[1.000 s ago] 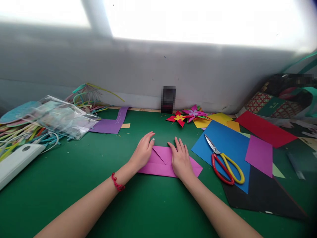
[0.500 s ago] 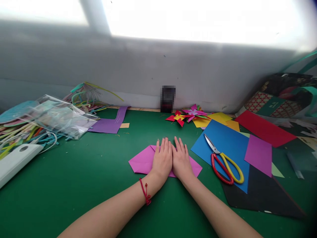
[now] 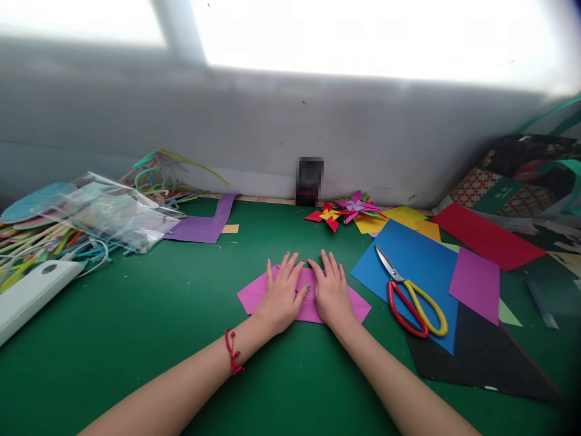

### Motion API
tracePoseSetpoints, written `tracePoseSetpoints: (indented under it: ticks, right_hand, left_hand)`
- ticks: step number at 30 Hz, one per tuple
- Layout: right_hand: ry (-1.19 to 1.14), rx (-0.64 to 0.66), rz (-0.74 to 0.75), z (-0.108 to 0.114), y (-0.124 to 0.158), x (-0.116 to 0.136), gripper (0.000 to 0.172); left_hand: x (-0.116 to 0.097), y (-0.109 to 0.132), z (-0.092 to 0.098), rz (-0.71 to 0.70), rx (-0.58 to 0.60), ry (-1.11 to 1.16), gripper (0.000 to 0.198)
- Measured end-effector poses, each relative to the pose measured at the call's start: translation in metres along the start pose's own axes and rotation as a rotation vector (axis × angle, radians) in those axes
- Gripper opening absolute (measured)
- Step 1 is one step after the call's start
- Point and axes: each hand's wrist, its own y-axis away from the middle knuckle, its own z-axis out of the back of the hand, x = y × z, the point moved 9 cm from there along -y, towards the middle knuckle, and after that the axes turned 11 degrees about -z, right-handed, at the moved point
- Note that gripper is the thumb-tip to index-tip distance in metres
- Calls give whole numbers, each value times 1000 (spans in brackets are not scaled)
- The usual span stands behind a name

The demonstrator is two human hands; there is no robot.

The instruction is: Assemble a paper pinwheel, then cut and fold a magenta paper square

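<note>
A folded pink sheet of paper (image 3: 309, 310) lies flat on the green table (image 3: 290, 375), its pointed ends out to the left and right. On its left half rests my left hand (image 3: 279, 300), palm down with fingers spread and a red string bracelet at the wrist. My right hand (image 3: 333, 293) lies flat on the right half, fingers apart. A gap between the hands shows the paper's middle. Parts of the paper are hidden under both palms.
Scissors (image 3: 408, 293) lie on blue paper (image 3: 367, 266) at the right, beside purple and red sheets (image 3: 488, 236). Paper flowers (image 3: 329, 215) are at the back. At the left are a plastic bag (image 3: 122, 215), coloured strips and a white device (image 3: 39, 290).
My left hand has slid left, away from my right hand, and its fingers have spread. My right hand has stayed nearly in place, its thumb now further out.
</note>
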Motion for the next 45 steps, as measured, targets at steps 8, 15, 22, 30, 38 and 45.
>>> tracePoseSetpoints:
  ticks: [8, 15, 22, 30, 38, 45]
  right_hand:
    - [-5, -10, 5, 0, 0, 0, 46]
    - [4, -2, 5, -1, 0, 1, 49]
    - [21, -10, 10, -2, 0, 1, 51]
    - [-9, 1, 7, -1, 0, 1, 49]
    - [-629, 28, -177, 10, -10, -26, 38]
    - [-1626, 10, -576, -7, -18, -85, 38]
  left_hand:
    - [-7, 20, 1, -148, 99, -7, 56]
    - [-22, 55, -1, -159, 188, -149, 61]
    - [-30, 68, 2, -118, 217, -256, 61]
    - [-38, 69, 0, -31, 201, -332, 73]
    - [-39, 68, 4, -33, 190, -254, 71]
    - [-38, 69, 3, -32, 184, -232, 69]
